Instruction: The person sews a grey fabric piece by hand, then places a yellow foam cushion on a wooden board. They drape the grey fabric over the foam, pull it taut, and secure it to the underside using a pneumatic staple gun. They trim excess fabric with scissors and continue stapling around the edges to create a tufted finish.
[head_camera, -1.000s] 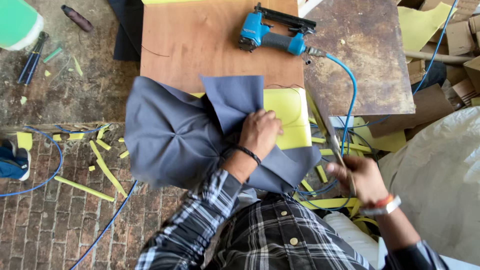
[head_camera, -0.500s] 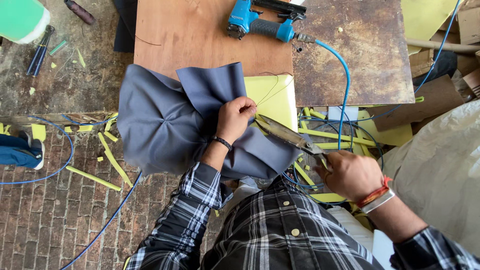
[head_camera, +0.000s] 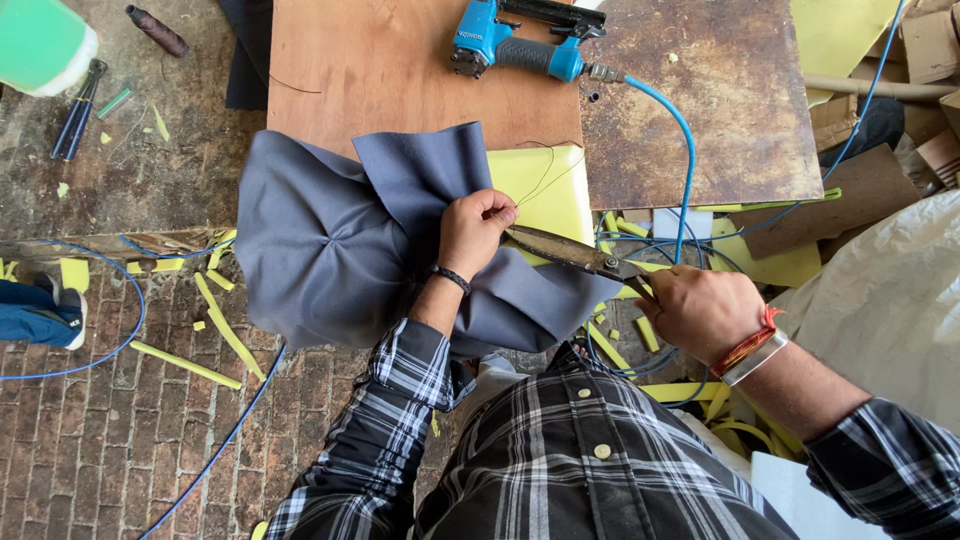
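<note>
Under left hand (head_camera: 472, 232), pinched grey fabric (head_camera: 330, 240), right hand (head_camera: 700, 312) gripping scissors (head_camera: 575, 252), seemingly touching fabric

The right hand (head_camera: 700, 310) hides the scissors' (head_camera: 570, 250) handles, and grey fabric (head_camera: 350, 240) covers most of the yellow foam (head_camera: 550, 185)

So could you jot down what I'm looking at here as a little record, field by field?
Left hand: left hand pinches the edge of the grey fabric
Right hand: right hand grips the scissors, blades pointing at the left fingers
Under the fabric: yellow foam pad, partly covered
Work surface: wooden board
On the board: blue pneumatic stapler with blue hose
Floor: brick, with yellow foam strips scattered
Clothing: plaid shirt
</note>
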